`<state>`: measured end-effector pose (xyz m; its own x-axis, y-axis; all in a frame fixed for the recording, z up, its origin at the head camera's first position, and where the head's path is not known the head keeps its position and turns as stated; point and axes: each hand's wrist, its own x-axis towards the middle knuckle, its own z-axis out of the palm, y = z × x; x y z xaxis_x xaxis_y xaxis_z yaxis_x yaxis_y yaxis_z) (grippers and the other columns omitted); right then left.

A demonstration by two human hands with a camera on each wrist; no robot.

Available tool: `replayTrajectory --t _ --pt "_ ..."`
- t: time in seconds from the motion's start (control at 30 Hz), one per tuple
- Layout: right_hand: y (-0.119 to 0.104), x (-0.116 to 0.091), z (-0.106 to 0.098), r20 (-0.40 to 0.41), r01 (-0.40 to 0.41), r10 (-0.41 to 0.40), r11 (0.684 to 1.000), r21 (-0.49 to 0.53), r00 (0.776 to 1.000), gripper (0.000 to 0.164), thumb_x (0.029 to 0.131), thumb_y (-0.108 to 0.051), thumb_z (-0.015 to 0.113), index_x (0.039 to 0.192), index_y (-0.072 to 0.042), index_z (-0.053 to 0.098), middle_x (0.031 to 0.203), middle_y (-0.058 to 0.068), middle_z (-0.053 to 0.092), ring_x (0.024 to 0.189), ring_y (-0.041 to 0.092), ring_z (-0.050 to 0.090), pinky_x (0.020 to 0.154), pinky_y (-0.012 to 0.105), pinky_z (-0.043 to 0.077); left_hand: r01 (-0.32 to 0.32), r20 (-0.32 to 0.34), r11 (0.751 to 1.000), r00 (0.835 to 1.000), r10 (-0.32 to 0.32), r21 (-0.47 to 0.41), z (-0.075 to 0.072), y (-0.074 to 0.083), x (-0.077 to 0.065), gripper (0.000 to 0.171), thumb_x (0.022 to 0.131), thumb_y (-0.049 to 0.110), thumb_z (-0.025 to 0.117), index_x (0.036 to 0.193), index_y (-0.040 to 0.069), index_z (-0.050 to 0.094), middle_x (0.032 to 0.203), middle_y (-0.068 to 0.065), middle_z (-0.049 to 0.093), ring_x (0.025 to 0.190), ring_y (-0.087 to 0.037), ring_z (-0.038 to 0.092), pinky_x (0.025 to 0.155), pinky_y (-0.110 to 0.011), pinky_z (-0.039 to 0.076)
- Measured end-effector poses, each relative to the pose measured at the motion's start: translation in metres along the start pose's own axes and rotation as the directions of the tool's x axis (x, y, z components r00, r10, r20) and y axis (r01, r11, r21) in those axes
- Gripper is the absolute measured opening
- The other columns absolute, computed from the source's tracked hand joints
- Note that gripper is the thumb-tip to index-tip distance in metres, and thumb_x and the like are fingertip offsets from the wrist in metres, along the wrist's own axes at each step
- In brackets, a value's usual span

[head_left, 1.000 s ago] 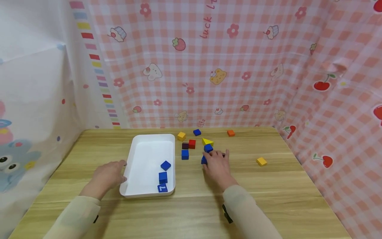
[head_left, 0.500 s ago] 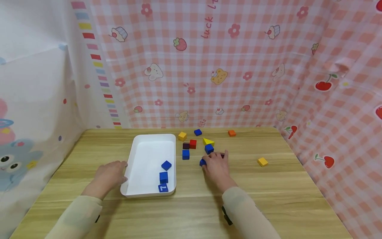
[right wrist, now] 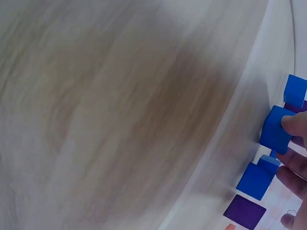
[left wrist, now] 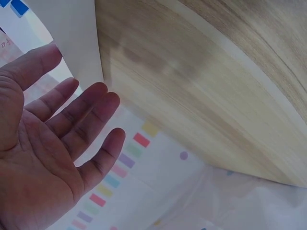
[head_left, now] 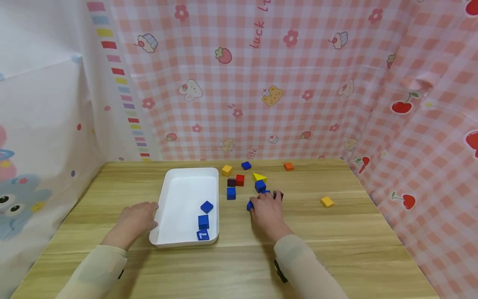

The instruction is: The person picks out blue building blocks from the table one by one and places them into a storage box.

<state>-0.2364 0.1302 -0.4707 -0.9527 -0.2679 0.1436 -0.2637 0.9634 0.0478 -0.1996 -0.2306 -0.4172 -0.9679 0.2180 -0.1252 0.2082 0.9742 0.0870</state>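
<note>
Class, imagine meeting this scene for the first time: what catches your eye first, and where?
The pink-and-white checked, printed cloth likely comes first, hanging behind the wood-grain table and along its right. Next, the white rectangular tray stands out left of centre, three blue blocks inside near its right wall. Then the right hand draws attention, holding a blue cube among small coloured blocks on the table.

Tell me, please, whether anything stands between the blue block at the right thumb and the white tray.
Nothing visible stands straight between the blue block and the white tray except the tray's raised side; another blue cube sits just behind that line.
</note>
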Motion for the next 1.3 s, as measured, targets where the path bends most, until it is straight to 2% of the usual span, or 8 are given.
replayTrajectory --t 0.27,0.57,0.8,1.07,1.3 --pt "-0.012 -0.002 -0.003 -0.004 0.025 -0.025 0.998 0.053 1.000 0.035 0.094 -0.033 0.068 0.126 -0.020 0.068 0.118 0.002 0.067 0.118 0.029 0.056 0.110 0.067 0.023 -0.004 0.000 1.000 1.000 0.004 -0.007 -0.001 0.000 -0.001 0.045 0.081 0.012 0.077 0.118 -0.007 0.061 0.103 -0.023 0.066 0.096 -0.042 0.064 0.078 -0.061 0.050" --pt "-0.044 -0.001 -0.017 0.011 0.063 -0.065 0.992 0.110 0.998 0.040 0.095 -0.039 0.064 0.133 -0.026 0.065 0.127 0.000 0.065 0.124 0.027 0.053 0.112 0.068 0.015 0.017 0.015 1.000 1.000 -0.017 -0.007 -0.001 -0.001 0.001 0.046 0.081 0.014 0.078 0.119 -0.006 0.062 0.104 -0.023 0.066 0.096 -0.042 0.064 0.079 -0.062 0.050" --pt "-0.066 -0.002 -0.028 0.020 0.093 -0.096 0.987 0.129 0.995 0.041 0.095 -0.041 0.064 0.134 -0.027 0.064 0.128 -0.001 0.063 0.125 0.026 0.052 0.113 0.067 0.015 0.015 0.018 1.000 1.000 -0.015 0.004 -0.002 0.001 0.002 0.047 0.081 0.014 0.078 0.119 -0.006 0.062 0.104 -0.023 0.066 0.096 -0.042 0.064 0.078 -0.061 0.051" --pt "-0.076 -0.003 -0.033 -0.029 0.064 -0.060 0.979 0.193 0.998 0.039 0.096 -0.039 0.063 0.134 -0.027 0.064 0.128 -0.002 0.063 0.125 0.024 0.052 0.114 0.065 0.017 0.016 0.019 1.000 1.000 -0.016 -0.001 -0.003 0.002 0.002 0.047 0.081 0.014 0.079 0.120 -0.007 0.061 0.105 -0.023 0.066 0.097 -0.042 0.064 0.080 -0.062 0.050" --pt "-0.098 -0.006 -0.034 -0.016 0.151 -0.151 0.970 0.191 0.988 0.040 0.097 -0.043 0.061 0.135 -0.032 0.063 0.129 -0.005 0.063 0.127 0.021 0.051 0.114 0.064 0.020 0.002 0.001 1.000 1.000 -0.002 0.000 -0.002 0.001 0.001 0.047 0.080 0.013 0.079 0.118 -0.007 0.061 0.101 -0.021 0.066 0.095 -0.040 0.064 0.078 -0.061 0.051"
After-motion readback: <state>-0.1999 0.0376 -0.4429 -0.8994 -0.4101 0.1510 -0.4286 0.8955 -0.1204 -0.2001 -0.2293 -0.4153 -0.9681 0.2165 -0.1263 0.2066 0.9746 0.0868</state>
